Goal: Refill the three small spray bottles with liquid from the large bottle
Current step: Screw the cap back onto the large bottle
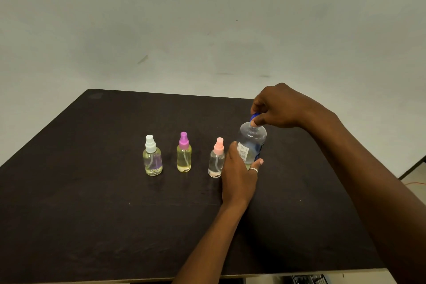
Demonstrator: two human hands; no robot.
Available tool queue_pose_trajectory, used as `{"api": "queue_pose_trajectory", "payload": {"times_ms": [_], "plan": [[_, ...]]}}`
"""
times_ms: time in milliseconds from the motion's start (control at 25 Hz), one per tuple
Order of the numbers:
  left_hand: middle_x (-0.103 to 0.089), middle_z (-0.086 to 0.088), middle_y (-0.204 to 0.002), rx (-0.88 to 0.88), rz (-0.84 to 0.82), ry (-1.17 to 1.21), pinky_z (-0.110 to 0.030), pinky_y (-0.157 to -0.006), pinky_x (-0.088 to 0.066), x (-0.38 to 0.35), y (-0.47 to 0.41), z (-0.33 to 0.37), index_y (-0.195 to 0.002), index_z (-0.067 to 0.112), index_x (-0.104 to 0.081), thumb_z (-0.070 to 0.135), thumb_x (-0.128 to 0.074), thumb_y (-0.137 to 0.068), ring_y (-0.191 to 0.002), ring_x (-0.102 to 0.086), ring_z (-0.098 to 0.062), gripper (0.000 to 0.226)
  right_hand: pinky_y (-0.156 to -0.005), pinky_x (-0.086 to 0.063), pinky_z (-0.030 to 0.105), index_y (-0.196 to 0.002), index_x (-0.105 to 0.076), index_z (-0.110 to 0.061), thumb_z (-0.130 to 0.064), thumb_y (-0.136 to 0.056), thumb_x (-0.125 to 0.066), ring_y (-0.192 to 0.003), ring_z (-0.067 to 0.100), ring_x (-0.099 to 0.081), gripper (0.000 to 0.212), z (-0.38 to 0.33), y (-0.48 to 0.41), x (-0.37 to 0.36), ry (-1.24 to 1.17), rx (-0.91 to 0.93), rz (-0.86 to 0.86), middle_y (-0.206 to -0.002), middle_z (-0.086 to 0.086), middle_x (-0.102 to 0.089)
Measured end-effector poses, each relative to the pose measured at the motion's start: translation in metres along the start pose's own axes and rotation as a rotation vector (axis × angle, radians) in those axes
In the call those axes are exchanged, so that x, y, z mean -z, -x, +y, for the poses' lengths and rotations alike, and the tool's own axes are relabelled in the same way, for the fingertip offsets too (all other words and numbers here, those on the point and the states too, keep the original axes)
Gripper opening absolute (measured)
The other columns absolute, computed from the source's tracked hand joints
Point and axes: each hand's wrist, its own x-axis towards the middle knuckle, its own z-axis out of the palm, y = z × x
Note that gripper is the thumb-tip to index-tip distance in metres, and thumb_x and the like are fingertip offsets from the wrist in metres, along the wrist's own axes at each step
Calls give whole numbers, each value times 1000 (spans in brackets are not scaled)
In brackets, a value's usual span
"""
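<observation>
Left hand, wrapped round the large bottle at three o'clock of the pink sprayer, should steady it upright while the right hand, pinching the blue cap, twists squarely.

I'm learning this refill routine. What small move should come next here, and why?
Probably twist the blue cap off: the right hand pinches it, the left hand grips the large bottle, and nothing can pour until it opens.

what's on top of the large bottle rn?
A blue cap, pinched by the right hand; only its edge shows. That hand covers the rest, so whether it is screwed on or loose cannot be told. The left hand grips the large bottle.
</observation>
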Motion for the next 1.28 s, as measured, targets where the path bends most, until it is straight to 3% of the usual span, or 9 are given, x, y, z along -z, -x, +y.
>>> {"api": "queue_pose_trajectory", "payload": {"times_ms": [200, 360, 480, 560, 640, 760, 840, 1080, 1280], "plan": [[-56, 3, -128, -9, 5, -9, -24, -97, -49, 0, 0, 0, -134, 18, -41, 37, -77, -80, -119, -54, -11, 67, -51, -32, 25, -55, -52, -13, -61, -84, -60, -54, 17, -50, 57, -4, 1, -12, 200, -75, 96, -54, 2, -51], [-55, 2, -132, -7, 3, -25, -29, -100, -48, -1, 1, -1, -137, 18, -39, 39, -76, -80, -122, -53, -13, 71, -54, -38, 28, -48, -41, -14, -69, -86, -47, -48, 14, -45, 67, -11, 7, -16, 291, -104, 172, -49, 1, -44], [-56, 2, -132, -15, 8, -33, -24, -100, -47, 0, 1, 0, -136, 18, -40, 38, -77, -80, -122, -52, -12, 71, -55, -47, 29, -53, -52, -13, -77, -82, -38, -50, 15, -52, 72, -7, 10, -14, 228, -97, 172, -52, 2, -53], [-56, 2, -131, -19, 7, -28, -20, -98, -45, 0, 1, 1, -136, 18, -41, 37, -77, -80, -121, -52, -11, 69, -67, -55, 33, -74, -69, -16, -68, -85, -48, -65, 15, -62, 57, -1, 12, -6, 91, -23, 89, -70, -1, -67], [-56, 3, -129, -18, 4, -15, -20, -98, -46, 1, 1, 1, -135, 18, -41, 36, -77, -80, -120, -53, -11, 69, -80, -54, 32, -98, -73, -22, -41, -88, -65, -86, 12, -66, 23, 0, 15, 3, 14, 60, -10, -95, -6, -72], [-56, 2, -131, -22, 1, -11, -28, -99, -50, 0, 1, -1, -137, 19, -40, 37, -77, -80, -121, -53, -12, 71, -82, -48, 22, -108, -74, -22, -6, -85, -67, -90, 8, -63, 28, -2, 16, 6, -2, 108, -53, -107, -7, -71], [-55, 3, -132, -15, 1, -16, -27, -100, -49, -1, 1, 0, -137, 19, -39, 38, -77, -80, -122, -53, -11, 71, -79, -44, 18, -107, -74, -21, -3, -85, -66, -88, 6, -61, 30, -1, 15, 5, -28, 98, -26, -106, -5, -72], [-56, 3, -130, -9, 17, -25, -18, -97, -44, 4, -1, -2, -135, 18, -41, 38, -77, -79, -121, -52, -11, 69, -76, -49, 27, -101, -73, -19, -25, -89, -67, -86, 13, -63, 15, -1, 8, -2, -13, 62, 8, -95, -3, -73], [-55, 3, -133, -2, -6, -31, -18, -98, -44, 0, 0, -1, -138, 20, -39, 40, -76, -80, -123, -51, -10, 72, -60, -47, 31, -73, -67, -18, -55, -87, -60, -67, 17, -60, 40, 5, 9, -19, 40, -49, 133, -72, 1, -67]]}}
